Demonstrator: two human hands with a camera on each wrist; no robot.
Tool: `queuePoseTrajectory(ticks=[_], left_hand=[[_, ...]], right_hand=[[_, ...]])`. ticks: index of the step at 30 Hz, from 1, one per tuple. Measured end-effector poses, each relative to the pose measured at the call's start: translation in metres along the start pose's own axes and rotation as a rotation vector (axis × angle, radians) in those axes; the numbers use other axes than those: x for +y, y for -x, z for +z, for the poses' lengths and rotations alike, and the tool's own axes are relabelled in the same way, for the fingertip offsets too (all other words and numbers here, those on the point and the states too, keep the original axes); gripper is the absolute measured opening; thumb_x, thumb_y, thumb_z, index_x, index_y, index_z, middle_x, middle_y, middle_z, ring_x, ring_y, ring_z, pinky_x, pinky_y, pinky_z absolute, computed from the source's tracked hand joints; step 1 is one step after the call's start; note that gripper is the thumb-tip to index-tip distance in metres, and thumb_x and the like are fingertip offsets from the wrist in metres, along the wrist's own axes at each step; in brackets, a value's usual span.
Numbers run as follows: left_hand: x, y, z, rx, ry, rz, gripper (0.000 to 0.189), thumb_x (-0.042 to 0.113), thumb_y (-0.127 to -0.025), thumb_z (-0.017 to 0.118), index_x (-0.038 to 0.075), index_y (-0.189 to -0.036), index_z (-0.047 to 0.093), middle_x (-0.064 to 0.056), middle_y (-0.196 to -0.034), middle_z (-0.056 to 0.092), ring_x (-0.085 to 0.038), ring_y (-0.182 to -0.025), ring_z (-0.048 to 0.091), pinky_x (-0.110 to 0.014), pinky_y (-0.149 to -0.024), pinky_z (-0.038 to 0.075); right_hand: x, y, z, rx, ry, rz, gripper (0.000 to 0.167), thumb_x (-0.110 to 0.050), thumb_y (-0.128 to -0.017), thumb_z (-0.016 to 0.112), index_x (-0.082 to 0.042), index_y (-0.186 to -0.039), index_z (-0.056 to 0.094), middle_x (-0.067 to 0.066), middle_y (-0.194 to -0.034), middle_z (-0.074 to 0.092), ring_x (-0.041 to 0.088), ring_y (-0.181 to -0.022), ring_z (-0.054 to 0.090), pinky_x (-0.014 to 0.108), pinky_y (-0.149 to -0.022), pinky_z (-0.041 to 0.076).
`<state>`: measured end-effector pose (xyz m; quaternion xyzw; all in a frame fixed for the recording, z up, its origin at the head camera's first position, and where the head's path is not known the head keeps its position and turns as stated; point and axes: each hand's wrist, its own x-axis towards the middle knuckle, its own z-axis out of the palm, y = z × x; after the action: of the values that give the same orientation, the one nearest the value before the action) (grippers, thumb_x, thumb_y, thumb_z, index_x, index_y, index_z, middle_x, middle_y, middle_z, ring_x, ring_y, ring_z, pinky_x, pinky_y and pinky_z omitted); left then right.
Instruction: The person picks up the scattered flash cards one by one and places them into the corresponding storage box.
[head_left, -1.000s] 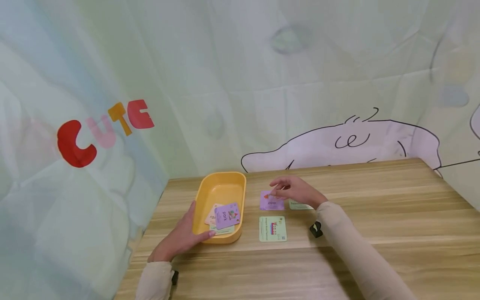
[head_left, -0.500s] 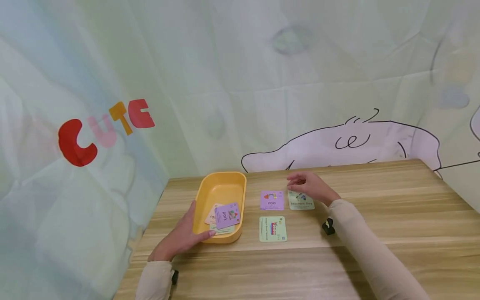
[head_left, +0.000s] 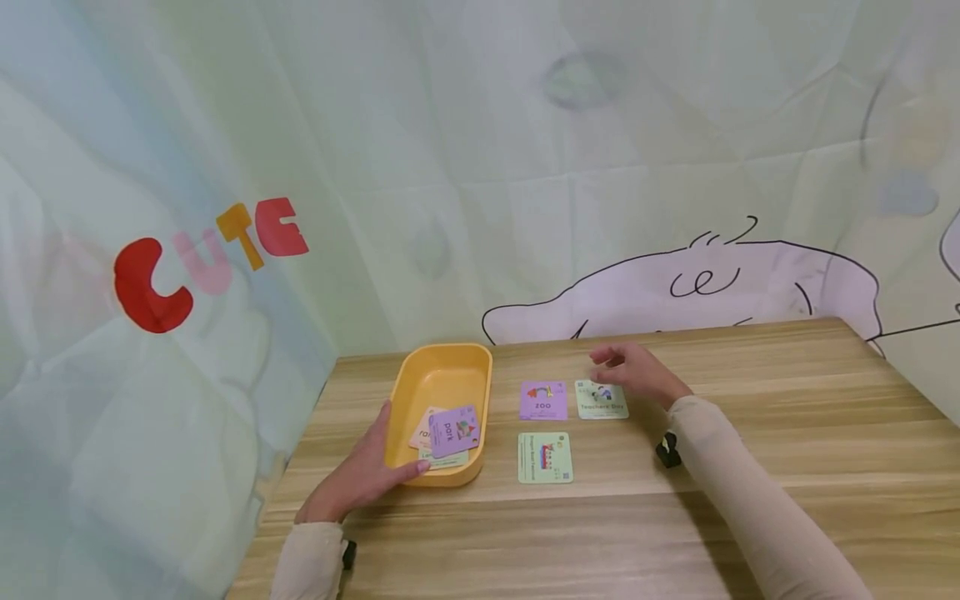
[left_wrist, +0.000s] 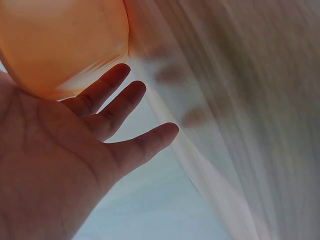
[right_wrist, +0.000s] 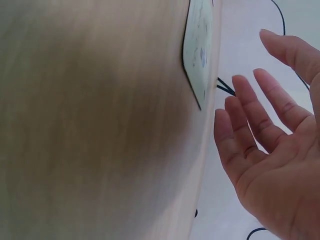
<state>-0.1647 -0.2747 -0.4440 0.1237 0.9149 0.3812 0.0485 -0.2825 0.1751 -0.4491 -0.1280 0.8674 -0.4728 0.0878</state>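
A yellow plastic tray (head_left: 450,367) stands at the left of the table. My left hand (head_left: 365,477) holds its near left corner, thumb at the near rim and fingers along the outer left side; the left wrist view shows several fingers extended beside the wall. Inside lie a purple "park" card (head_left: 453,432), a pinkish card (head_left: 422,430) and a pale green card (head_left: 447,460), partly overlapping. My right hand (head_left: 637,372) hovers with loosely bent fingers over the upper edge of the green "Teachers' Day" card (head_left: 603,405), holding nothing.
A purple "zoo" card (head_left: 543,408) lies left of the Teachers' Day card. Below it is a green Dragon Boat Festival card (head_left: 531,458). The wooden table (head_left: 787,400) meets a printed cloth backdrop (head_left: 450,208) at its back and left.
My right hand has moved right from above the zoo card to the Teachers' Day card, uncovering both. My left hand and the tray stay in place.
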Motion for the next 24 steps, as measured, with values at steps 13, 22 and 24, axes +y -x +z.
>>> queuePoseTrajectory(ticks=[13, 22, 24], left_hand=[[0.0006, 0.0004, -0.0005, -0.005, 0.005, 0.004, 0.109, 0.051, -0.082, 0.08, 0.017, -0.16, 0.013, -0.01, -0.148, 0.045, -0.029, -0.125, 0.046, -0.056, -0.112, 0.034], [0.0009, 0.0016, -0.0008, -0.002, 0.004, 0.002, 0.111, 0.052, -0.082, 0.08, 0.016, -0.161, 0.012, -0.011, -0.149, 0.044, -0.029, -0.125, 0.046, -0.056, -0.112, 0.033], [0.0006, 0.0018, -0.0008, -0.001, 0.003, -0.004, 0.111, 0.052, -0.081, 0.08, 0.016, -0.161, 0.012, -0.011, -0.15, 0.043, -0.029, -0.126, 0.046, -0.056, -0.113, 0.033]], right_hand=[[0.0068, -0.0056, -0.0008, -0.047, 0.049, 0.046, 0.057, -0.018, -0.091, 0.077, 0.001, -0.139, 0.055, 0.023, -0.144, 0.052, 0.042, -0.133, 0.048, 0.058, -0.113, 0.034], [0.0064, -0.0086, -0.0007, -0.095, 0.133, 0.044, 0.061, -0.016, -0.084, 0.084, 0.001, -0.136, 0.057, 0.024, -0.146, 0.048, 0.043, -0.137, 0.042, 0.057, -0.116, 0.03], [0.0053, -0.0087, 0.0001, -0.095, 0.151, 0.051, 0.057, -0.016, -0.083, 0.084, -0.001, -0.133, 0.06, 0.023, -0.143, 0.048, 0.041, -0.135, 0.041, 0.057, -0.116, 0.029]])
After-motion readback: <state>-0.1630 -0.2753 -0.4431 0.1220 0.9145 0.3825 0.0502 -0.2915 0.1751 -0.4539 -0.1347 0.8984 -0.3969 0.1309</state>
